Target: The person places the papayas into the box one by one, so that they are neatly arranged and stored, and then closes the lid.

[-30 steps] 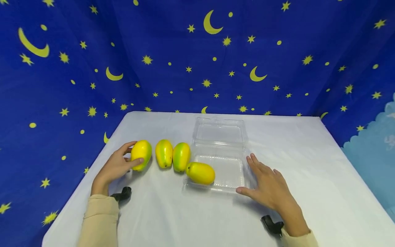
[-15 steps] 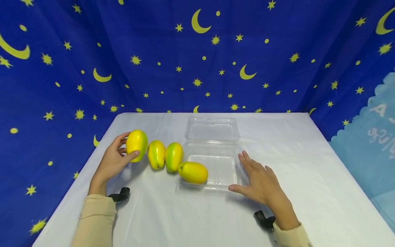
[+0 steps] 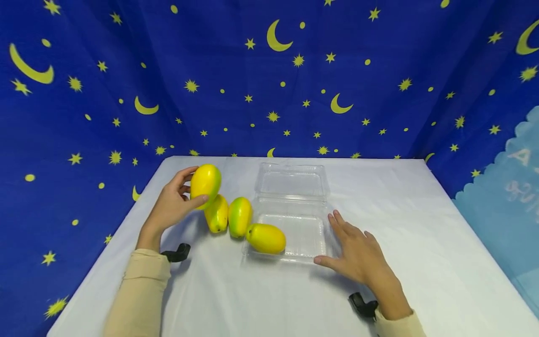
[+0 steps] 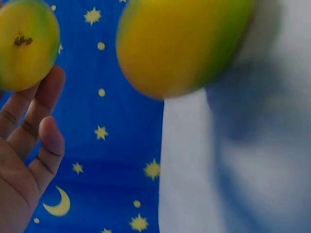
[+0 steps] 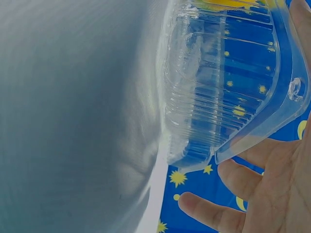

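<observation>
My left hand (image 3: 172,203) grips a yellow-green papaya (image 3: 205,186) between thumb and fingers, raised above the table at the left. In the left wrist view this papaya (image 4: 29,46) shows a brown stem scar. Just beyond it, two more papayas (image 3: 216,216) (image 3: 240,217) lie side by side on the cloth. Another papaya (image 3: 267,238) lies in the left part of a clear plastic clamshell box (image 3: 305,236), its stem end over the left rim. At the box's right side my right hand (image 3: 360,252) is spread, thumb by the front corner, fingers along the rim.
The box's hinged lid (image 3: 291,182) lies folded back, away from me. A white cloth covers the table (image 3: 391,201). Behind it hangs a blue curtain (image 3: 236,56) with yellow moons and stars. Black wrist mounts (image 3: 177,253) sit under both wrists.
My left hand has lifted the papaya off the table and carried it away from me and to the right, so it overlaps the neighbouring one. My right hand has stayed beside the box.
</observation>
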### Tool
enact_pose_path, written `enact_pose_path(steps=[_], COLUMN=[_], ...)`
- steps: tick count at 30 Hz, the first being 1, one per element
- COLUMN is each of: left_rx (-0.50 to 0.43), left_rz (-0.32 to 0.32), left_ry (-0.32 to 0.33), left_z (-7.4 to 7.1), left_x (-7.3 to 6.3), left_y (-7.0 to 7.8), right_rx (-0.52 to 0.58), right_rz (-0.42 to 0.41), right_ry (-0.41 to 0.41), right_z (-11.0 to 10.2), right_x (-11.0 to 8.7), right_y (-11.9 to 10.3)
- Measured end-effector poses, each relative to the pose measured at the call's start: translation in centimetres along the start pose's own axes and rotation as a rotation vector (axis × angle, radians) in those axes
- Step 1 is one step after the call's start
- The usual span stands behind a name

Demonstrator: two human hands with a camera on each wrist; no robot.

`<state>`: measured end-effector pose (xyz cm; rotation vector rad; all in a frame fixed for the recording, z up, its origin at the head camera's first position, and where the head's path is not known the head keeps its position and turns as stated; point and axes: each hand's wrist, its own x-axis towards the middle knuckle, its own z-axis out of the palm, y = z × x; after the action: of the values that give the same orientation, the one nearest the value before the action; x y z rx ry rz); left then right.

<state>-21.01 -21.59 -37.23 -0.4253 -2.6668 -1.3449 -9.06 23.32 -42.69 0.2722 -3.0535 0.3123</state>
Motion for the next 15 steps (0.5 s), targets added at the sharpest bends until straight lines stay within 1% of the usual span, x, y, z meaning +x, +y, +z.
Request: enact_pose_path(steps=[5, 9, 11, 15], left_rx=[-0.046, -0.076, -0.084, -0.074], left_rz=[-0.003, -0.001, 0.012, 0.060], left_ry=[-0.024, -0.058, -0.071, -0.086], left_z=[1.2, 2.0, 2.4, 3.1], left_x=[1.4, 2.4, 2.8, 3.5], left_y=[1.6, 2.9, 3.5, 4.5], right_rx=[0.010, 0.013, 0.012, 0.006], right_rz=[0.004, -0.001, -0.001, 0.001], right_ry=[0.013, 0.026, 0.032, 0.040], right_z=[0.0, 0.0, 0.0, 0.0], right_x=[-0.2, -0.2, -0.2, -0.2], right_y=[0.2, 0.2, 0.1, 0.0])
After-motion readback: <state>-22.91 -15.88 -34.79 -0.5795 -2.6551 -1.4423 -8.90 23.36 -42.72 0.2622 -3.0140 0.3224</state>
